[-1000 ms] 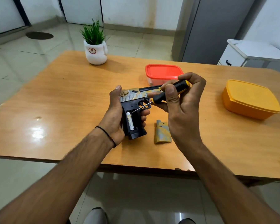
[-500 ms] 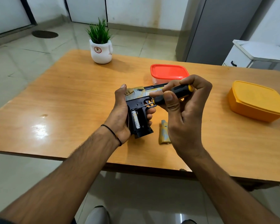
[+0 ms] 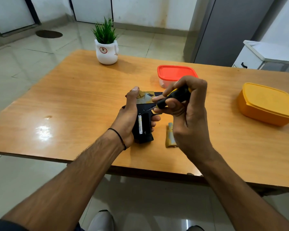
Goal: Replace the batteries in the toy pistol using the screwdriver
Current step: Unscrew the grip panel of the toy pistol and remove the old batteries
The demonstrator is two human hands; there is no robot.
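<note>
- While the left hand grips the toy pistol over the table, the open grip compartment shows one white battery.
- The right hand holds the black-and-yellow screwdriver; its tip meets the frame above the compartment.
- The detached grip cover lies on the table just right of the pistol.
- A red-lidded box and a yellow box stand farther right.

a wooden table bears a potted plant, a red-lidded box, a yellow box and what looks like a gold cover plate.
</note>
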